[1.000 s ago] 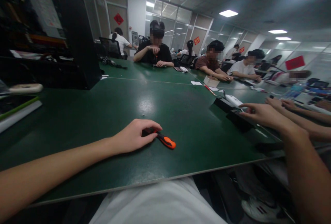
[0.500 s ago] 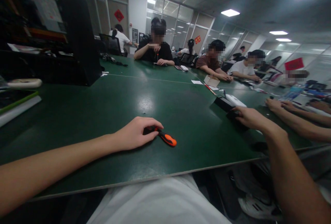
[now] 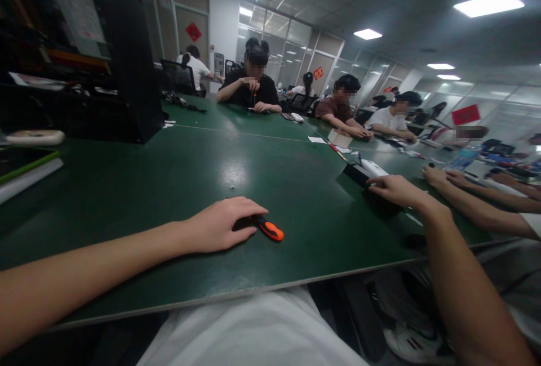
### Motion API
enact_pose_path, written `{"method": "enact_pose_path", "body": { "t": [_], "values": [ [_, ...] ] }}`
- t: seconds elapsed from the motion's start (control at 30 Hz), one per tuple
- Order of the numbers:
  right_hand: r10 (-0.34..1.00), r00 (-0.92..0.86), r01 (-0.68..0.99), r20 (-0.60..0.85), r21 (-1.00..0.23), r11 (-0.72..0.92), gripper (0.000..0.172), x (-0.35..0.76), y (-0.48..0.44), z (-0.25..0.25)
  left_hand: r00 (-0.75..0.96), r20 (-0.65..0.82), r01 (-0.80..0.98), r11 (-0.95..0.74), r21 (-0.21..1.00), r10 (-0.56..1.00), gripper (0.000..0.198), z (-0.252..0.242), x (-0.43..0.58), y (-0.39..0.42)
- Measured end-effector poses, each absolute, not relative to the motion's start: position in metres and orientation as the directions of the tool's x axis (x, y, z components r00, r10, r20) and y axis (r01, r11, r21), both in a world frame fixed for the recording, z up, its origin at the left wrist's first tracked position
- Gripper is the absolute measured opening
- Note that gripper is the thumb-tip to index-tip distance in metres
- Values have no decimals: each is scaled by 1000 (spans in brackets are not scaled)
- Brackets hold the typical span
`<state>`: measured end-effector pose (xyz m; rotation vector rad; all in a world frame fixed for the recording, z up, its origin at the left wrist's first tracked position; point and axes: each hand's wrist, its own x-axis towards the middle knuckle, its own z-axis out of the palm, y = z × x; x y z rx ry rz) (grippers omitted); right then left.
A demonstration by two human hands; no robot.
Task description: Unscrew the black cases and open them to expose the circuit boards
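Observation:
My left hand (image 3: 222,223) rests on the green table (image 3: 169,186) with its fingers curled over the black end of an orange-and-black screwdriver (image 3: 267,228). The orange handle sticks out to the right of my fingers. My right hand (image 3: 392,188) reaches to the right and lies on a black box-like object (image 3: 380,204) near the table's right edge. Its fingers are bent over the object's top. A second black item with a white top (image 3: 367,170) sits just behind it.
Another person's arms (image 3: 473,197) lie on the table right of my right hand. Several people sit along the far side. A large black case (image 3: 122,56) stands at the back left, with a green-edged tray (image 3: 25,166) at the left edge.
My right hand moved left and down onto the black object, its fingers bending over it. My left hand stayed on the screwdriver, which shifted slightly.

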<state>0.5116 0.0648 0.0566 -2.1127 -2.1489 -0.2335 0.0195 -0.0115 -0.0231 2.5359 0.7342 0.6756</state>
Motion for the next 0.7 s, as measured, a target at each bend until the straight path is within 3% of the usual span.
{"method": "enact_pose_path", "body": {
  "t": [0.2,0.37,0.43,0.53,0.7],
  "values": [
    [986,165,976,38,137,-169,39,514,98,96,762,316,425,-804,415,566,28,-25,21,-10],
    [942,182,977,-283,162,-140,37,501,124,100,746,325,453,-800,392,582,20,-22,20,-10],
    [925,160,981,-345,158,-110,36,492,127,99,724,341,462,-789,405,599,20,-22,19,-11],
    [933,93,983,-348,178,-31,34,474,127,105,658,384,453,-748,485,648,21,-21,19,-11],
    [929,-139,963,-342,170,207,27,419,122,116,383,357,344,-491,801,852,28,-20,19,-4]
  ]
}}
